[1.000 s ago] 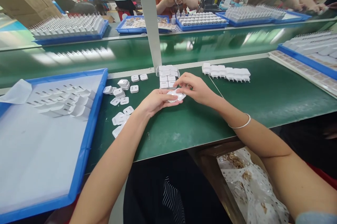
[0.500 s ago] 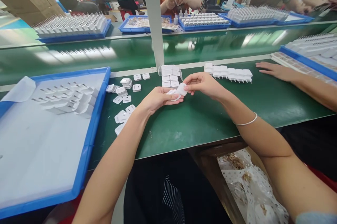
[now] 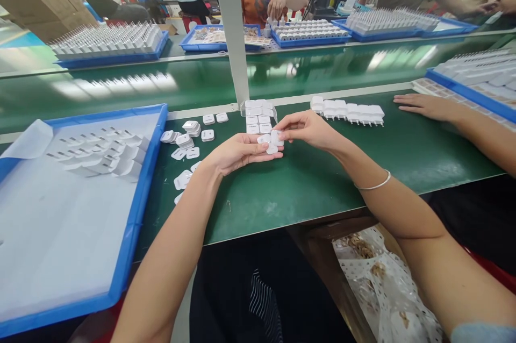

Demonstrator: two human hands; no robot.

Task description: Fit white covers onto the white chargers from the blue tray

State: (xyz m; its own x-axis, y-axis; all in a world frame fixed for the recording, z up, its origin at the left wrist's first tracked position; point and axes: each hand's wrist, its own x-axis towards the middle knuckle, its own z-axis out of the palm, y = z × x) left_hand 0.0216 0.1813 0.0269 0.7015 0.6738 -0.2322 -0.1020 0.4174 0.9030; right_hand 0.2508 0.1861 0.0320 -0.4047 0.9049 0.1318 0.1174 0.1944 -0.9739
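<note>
Lying flat between hands, white cap (image 3: 271,142)

Left hand (image 3: 236,152) and right hand (image 3: 310,129) on white plug part (image 3: 271,141)

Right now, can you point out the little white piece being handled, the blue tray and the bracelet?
small white piece (image 3: 271,141), head view, on its white face between the fingertips of both hands.
blue tray (image 3: 137,208), head view, on its right rim.
bracelet (image 3: 373,186), head view, on the thin band at the wrist.
</note>
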